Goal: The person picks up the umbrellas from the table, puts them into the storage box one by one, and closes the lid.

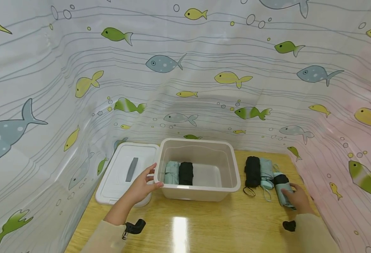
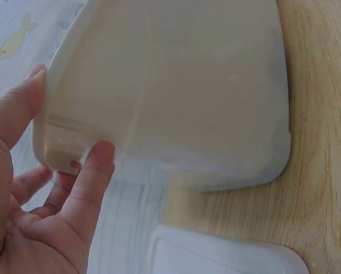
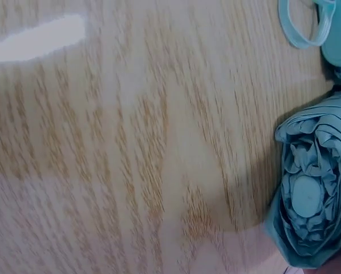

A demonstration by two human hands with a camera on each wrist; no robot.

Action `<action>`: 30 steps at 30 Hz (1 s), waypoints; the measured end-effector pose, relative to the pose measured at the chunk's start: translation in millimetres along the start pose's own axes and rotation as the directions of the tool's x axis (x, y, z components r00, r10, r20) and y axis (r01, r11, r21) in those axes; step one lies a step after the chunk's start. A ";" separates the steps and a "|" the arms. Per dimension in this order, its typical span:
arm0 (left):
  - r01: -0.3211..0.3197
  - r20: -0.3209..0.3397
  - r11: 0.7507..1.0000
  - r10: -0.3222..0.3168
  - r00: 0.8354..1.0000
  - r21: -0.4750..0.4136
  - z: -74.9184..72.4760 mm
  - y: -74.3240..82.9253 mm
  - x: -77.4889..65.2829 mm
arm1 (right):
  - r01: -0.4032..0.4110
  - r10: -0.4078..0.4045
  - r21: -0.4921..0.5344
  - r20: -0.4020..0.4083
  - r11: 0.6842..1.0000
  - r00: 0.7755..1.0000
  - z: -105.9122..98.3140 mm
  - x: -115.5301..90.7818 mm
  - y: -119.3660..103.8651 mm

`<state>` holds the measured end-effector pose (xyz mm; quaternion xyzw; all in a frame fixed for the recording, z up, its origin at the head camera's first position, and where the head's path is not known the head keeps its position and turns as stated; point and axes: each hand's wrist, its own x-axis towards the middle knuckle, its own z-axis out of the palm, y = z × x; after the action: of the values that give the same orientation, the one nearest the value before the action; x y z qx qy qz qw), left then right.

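Note:
My left hand (image 1: pixel 141 186) grips the left end of a beige storage box (image 1: pixel 198 193); in the left wrist view, its thumb and fingers (image 2: pixel 93 177) are around the rim. Inside the box, a light teal folded umbrella (image 1: pixel 172 173) lies beside a black folded umbrella (image 1: pixel 186 173), both toward the left. At the table's right side my right hand (image 1: pixel 299 200) holds another teal folded umbrella (image 1: pixel 283 193) with a black band. Its rolled end (image 3: pixel 310 194) shows in the right wrist view, where the hand is mostly hidden.
Left of the box lies a white lid (image 1: pixel 115 182) with a grey handle. Between box and right hand are a black umbrella (image 1: pixel 253 172) and a teal umbrella (image 1: pixel 266 172), both with wrist loops. A fish-print sheet (image 1: pixel 185 105) surrounds the wooden table (image 1: pixel 223 225).

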<state>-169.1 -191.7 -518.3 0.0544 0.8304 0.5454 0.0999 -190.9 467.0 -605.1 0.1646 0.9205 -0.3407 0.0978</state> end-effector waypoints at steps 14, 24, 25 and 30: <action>-0.008 0.003 1.000 0.008 1.000 -0.001 -0.7 3.4 0.1 | 0.012 -0.014 -0.063 -0.029 0.998 0.999 1.5 -0.9 -13.7; 0.000 0.009 1.000 0.000 1.000 0.008 -1.1 4.1 -0.1 | 0.011 -0.021 -0.105 -0.093 0.994 0.995 4.3 -3.2 -25.1; 0.002 0.010 1.000 -0.002 1.000 0.008 -1.1 3.8 -0.2 | 0.004 -0.014 -0.102 -0.096 0.995 0.995 4.4 -3.6 -26.6; 0.001 0.011 1.000 -0.001 1.000 0.013 -1.5 2.8 -0.6 | -0.030 0.022 -0.073 -0.103 0.997 0.994 3.7 -5.2 -34.7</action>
<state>-168.9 -192.0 -515.1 0.0576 0.8334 0.5397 0.1045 -198.7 438.5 -585.7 0.1900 0.9341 -0.2961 0.0610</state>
